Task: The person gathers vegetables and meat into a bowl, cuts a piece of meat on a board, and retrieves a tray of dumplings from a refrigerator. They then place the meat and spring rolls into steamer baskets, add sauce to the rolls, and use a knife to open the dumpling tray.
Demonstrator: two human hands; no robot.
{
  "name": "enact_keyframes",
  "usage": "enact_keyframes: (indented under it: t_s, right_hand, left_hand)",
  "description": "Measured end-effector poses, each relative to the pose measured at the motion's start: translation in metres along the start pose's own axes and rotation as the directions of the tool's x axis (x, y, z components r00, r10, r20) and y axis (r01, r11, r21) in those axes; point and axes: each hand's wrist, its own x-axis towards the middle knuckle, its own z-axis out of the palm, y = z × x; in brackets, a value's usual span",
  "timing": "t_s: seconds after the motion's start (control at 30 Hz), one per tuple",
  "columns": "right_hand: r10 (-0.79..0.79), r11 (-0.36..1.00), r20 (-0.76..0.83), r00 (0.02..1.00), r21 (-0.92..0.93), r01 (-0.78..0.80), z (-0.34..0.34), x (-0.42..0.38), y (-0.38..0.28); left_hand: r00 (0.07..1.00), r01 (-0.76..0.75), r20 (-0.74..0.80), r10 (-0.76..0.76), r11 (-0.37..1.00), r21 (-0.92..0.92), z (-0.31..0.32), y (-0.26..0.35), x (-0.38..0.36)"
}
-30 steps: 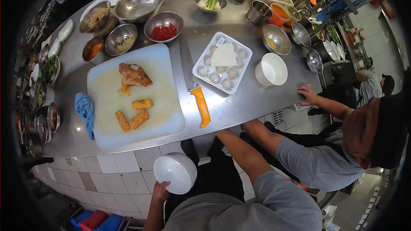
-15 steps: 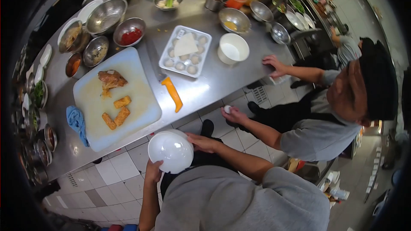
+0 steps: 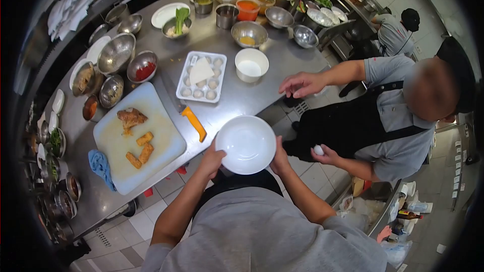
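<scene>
A white bowl is held level in front of my body at the counter's edge, and its inside shows. My left hand grips its left rim, thumb over the edge. On the opposite side my right hand holds the rim, its fingers partly hidden behind the bowl. Just beyond the bowl lies a knife with an orange handle. To the left is a white cutting board bearing a browned piece of meat and several fried golden pieces.
A plastic tray of round pale items and a white tub stand on the steel counter. Metal bowls line its back. A blue cloth rests by the board. At right a co-worker holds a white, egg-like object, other hand outstretched.
Both my hands have brought the bowl up and to the right, turning it so its inside shows. The co-worker's hand has lifted off the counter. The camera view has shifted.
</scene>
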Motion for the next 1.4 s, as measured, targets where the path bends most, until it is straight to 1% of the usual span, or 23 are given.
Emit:
enact_keyframes:
  t_s: [0.03, 0.1, 0.2, 0.37, 0.47, 0.5, 0.57, 0.67, 0.7, 0.73, 0.77, 0.83, 0.87, 0.9, 0.93, 0.97, 1.03, 1.07, 1.13, 1.23, 1.33, 1.37, 1.4]
  right_hand:
    - [-0.033, 0.998, -0.036, 0.999, 0.05, 0.035, -0.004, 0.002, -0.009]
    - [-0.062, 0.98, -0.081, 0.995, 0.181, 0.076, -0.011, 0.009, -0.027]
    - [-0.199, 0.945, -0.161, 0.967, 0.231, 0.233, -0.007, 0.018, -0.058]
    - [-0.225, 0.95, -0.173, 0.959, 0.178, 0.255, -0.029, 0.053, -0.09]
    - [-0.174, 0.947, -0.141, 0.975, 0.246, 0.205, -0.039, 0.079, -0.103]
    - [-0.17, 0.949, -0.123, 0.978, 0.246, 0.196, -0.041, 0.087, -0.106]
    - [-0.172, 0.917, -0.231, 0.958, 0.317, 0.241, -0.044, 0.104, -0.113]
    - [-0.299, 0.847, -0.168, 0.939, 0.406, 0.342, -0.061, 0.136, -0.134]
    - [-0.331, 0.806, -0.139, 0.933, 0.474, 0.356, -0.061, 0.141, -0.147]
    - [-0.387, 0.767, -0.11, 0.915, 0.512, 0.386, -0.063, 0.147, -0.158]
    - [-0.359, 0.729, -0.155, 0.92, 0.569, 0.38, -0.071, 0.156, -0.164]
    - [-0.204, 0.788, -0.223, 0.953, 0.541, 0.295, -0.085, 0.174, -0.17]
    - [-0.193, 0.796, -0.211, 0.958, 0.537, 0.279, -0.089, 0.183, -0.17]
    - [-0.163, 0.883, -0.154, 0.974, 0.418, 0.214, -0.088, 0.187, -0.172]
    - [-0.129, 0.946, -0.097, 0.987, 0.285, 0.152, -0.086, 0.19, -0.175]
    - [-0.129, 0.95, -0.084, 0.988, 0.276, 0.147, -0.082, 0.195, -0.176]
    - [-0.115, 0.991, 0.073, 0.991, -0.062, 0.119, -0.073, 0.204, -0.177]
    - [-0.131, 0.989, 0.08, 0.988, -0.061, 0.136, -0.064, 0.208, -0.185]
    - [-0.095, 0.94, 0.228, 0.969, -0.3, 0.163, -0.042, 0.212, -0.204]
    - [-0.152, 0.887, 0.369, 0.917, -0.358, 0.291, 0.008, 0.227, -0.251]
    - [-0.206, 0.868, 0.492, 0.846, -0.307, 0.391, 0.07, 0.235, -0.301]
    - [-0.214, 0.863, 0.523, 0.825, -0.294, 0.411, 0.088, 0.236, -0.31]
    - [-0.193, 0.846, 0.571, 0.798, -0.315, 0.43, 0.103, 0.242, -0.312]
  left_hand:
    - [0.999, -0.035, 0.037, 0.034, 0.998, 0.043, 0.016, 0.015, 0.014]
    - [0.996, 0.062, 0.055, -0.075, 0.975, 0.214, 0.049, 0.054, 0.024]
    - [0.994, -0.044, 0.1, 0.031, 0.991, 0.13, 0.079, 0.062, 0.058]
    - [0.991, 0.015, 0.128, -0.045, 0.975, 0.222, 0.111, 0.081, 0.103]
    - [0.977, 0.063, 0.175, -0.125, 0.945, 0.32, 0.124, 0.095, 0.126]
    - [0.98, 0.057, 0.161, -0.113, 0.947, 0.316, 0.128, 0.094, 0.137]
    - [0.987, 0.037, 0.139, -0.082, 0.953, 0.3, 0.138, 0.084, 0.163]
    - [0.995, -0.012, 0.098, -0.027, 0.927, 0.374, 0.176, 0.108, 0.183]
    - [0.988, -0.122, 0.135, 0.077, 0.925, 0.36, 0.186, 0.108, 0.199]
    - [0.986, -0.139, 0.13, 0.102, 0.937, 0.32, 0.201, 0.121, 0.197]
    - [0.969, -0.19, 0.19, 0.157, 0.966, 0.176, 0.205, 0.115, 0.213]
    - [0.947, -0.226, 0.254, 0.197, 0.97, 0.09, 0.217, 0.124, 0.211]
    - [0.94, -0.264, 0.259, 0.223, 0.955, 0.134, 0.219, 0.124, 0.206]
    - [0.944, -0.258, 0.244, 0.223, 0.958, 0.124, 0.215, 0.121, 0.2]
    - [0.938, -0.194, 0.325, 0.119, 0.959, 0.208, 0.204, 0.119, 0.193]
    - [0.917, -0.146, 0.398, 0.015, 0.943, 0.299, 0.192, 0.121, 0.187]
    - [0.952, -0.029, 0.292, -0.089, 0.927, 0.375, 0.164, 0.107, 0.166]
    - [0.972, -0.013, 0.222, -0.073, 0.931, 0.365, 0.149, 0.098, 0.152]
    - [0.998, 0.019, 0.057, -0.038, 0.957, 0.29, 0.119, 0.078, 0.123]
    - [0.974, -0.008, -0.227, 0.024, 0.997, 0.071, 0.084, 0.043, 0.078]
    - [0.875, -0.139, -0.479, 0.066, 0.983, -0.118, 0.056, 0.001, 0.043]
    - [0.874, -0.15, -0.479, 0.076, 0.982, -0.117, 0.052, -0.009, 0.037]
    - [0.824, -0.204, -0.56, 0.084, 0.967, -0.155, 0.05, -0.018, 0.034]
